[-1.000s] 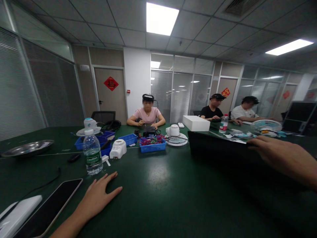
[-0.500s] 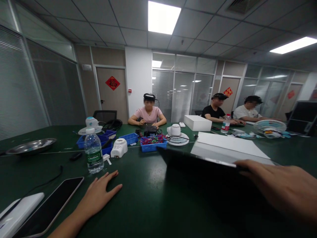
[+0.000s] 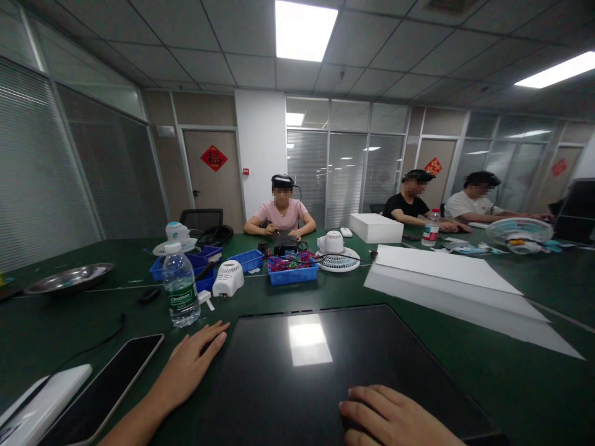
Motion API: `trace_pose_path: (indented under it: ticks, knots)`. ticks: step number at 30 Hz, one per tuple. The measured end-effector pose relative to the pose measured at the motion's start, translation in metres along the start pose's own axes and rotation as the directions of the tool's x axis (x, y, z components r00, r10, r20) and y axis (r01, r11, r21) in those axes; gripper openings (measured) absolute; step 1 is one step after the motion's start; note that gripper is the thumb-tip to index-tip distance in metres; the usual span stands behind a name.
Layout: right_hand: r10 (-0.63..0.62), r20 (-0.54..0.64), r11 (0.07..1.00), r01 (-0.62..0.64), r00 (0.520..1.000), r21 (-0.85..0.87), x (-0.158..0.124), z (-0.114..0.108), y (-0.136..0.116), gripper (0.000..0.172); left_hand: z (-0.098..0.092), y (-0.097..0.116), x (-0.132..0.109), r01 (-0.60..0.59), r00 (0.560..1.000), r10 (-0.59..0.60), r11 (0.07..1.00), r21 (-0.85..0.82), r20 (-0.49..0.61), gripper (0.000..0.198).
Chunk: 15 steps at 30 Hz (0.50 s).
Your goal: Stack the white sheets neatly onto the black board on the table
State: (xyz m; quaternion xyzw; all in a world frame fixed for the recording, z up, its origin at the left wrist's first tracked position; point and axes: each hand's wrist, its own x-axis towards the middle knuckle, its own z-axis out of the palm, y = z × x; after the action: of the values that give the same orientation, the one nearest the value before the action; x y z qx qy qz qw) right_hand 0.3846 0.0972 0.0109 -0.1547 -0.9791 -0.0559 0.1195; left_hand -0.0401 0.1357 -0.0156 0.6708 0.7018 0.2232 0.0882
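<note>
A flat, glossy black screen panel [image 3: 279, 384] lies on the green table in front of me, with the ceiling light mirrored in it. My left hand [image 3: 198, 359] rests beside its left edge, fingers stretched forward; whether they touch the edge I cannot tell. Over the panel's near right part is my right hand [image 3: 395, 415], its fingers loosely bent and nothing gripped in them. To the left of my left hand lies a dark-screened phone [image 3: 105, 390], with a white device [image 3: 46, 402] and cable next to it. A water bottle [image 3: 180, 291] stands just beyond my left hand.
Blue bins [image 3: 292, 275], one full of wires, stand beyond the panel near white fan parts [image 3: 338, 257]. White sheets [image 3: 446, 272] lie to the right, a white box [image 3: 376, 228] behind them. A metal tray [image 3: 69, 279] is far left. Several people sit across the table.
The panel, tilted up in my right hand before, now lies flat on the table. My right hand has let go of its edge and moved left over its surface.
</note>
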Motion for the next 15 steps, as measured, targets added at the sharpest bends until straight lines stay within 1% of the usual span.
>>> trace_pose_path:
  ticks: [2,3,4,5,6,7,9,11,12,13,15]
  knots:
    - [0.012,0.066,0.995,-0.019,0.998,0.100,0.004,-0.009,0.011,0.037,0.002,-0.001,0.001,-0.043,0.999,0.041,0.997,0.057,0.026,0.061]
    - [0.047,0.082,0.988,-0.059,0.996,0.146,0.002,-0.012,0.021,0.038,0.003,-0.002,0.001,-0.062,0.997,0.059,0.995,0.084,0.042,0.059]
    - [0.108,0.084,0.978,-0.121,0.991,0.170,-0.002,-0.013,0.035,0.038,0.003,-0.002,0.000,-0.078,0.996,0.072,0.991,0.106,0.061,0.059]
    - [0.192,0.069,0.966,-0.201,0.979,0.163,-0.009,-0.012,0.055,0.038,0.004,-0.002,0.000,-0.090,0.994,0.080,0.989,0.120,0.079,0.058]
    - [0.284,0.053,0.949,-0.289,0.957,0.125,-0.020,-0.008,0.078,0.038,0.004,-0.003,0.000,-0.098,0.992,0.086,0.987,0.128,0.097,0.057]
    - [0.382,0.021,0.922,-0.382,0.924,0.063,-0.034,-0.003,0.105,0.040,0.004,-0.003,-0.001,-0.103,0.990,0.088,0.986,0.130,0.111,0.056]
    - [0.558,-0.068,0.824,-0.561,0.827,-0.080,-0.071,0.011,0.162,0.046,0.004,-0.002,-0.001,-0.092,0.990,0.077,0.988,0.121,0.121,0.057]
    - [0.686,-0.171,0.670,-0.705,0.707,-0.231,-0.114,0.023,0.214,0.056,0.005,-0.002,0.000,-0.073,0.992,0.061,0.991,0.110,0.111,0.058]
    - [0.749,-0.218,0.560,-0.774,0.626,-0.296,-0.136,0.026,0.235,0.061,0.005,-0.002,0.001,-0.065,0.993,0.054,0.992,0.109,0.105,0.058]
    - [0.790,-0.253,0.482,-0.820,0.559,-0.308,-0.155,0.029,0.253,0.067,0.006,-0.002,0.002,-0.059,0.994,0.048,0.992,0.111,0.097,0.058]
    - [0.831,-0.293,0.382,-0.868,0.472,-0.315,-0.187,0.029,0.278,0.076,0.008,-0.002,0.004,-0.051,0.996,0.042,0.992,0.118,0.079,0.057]
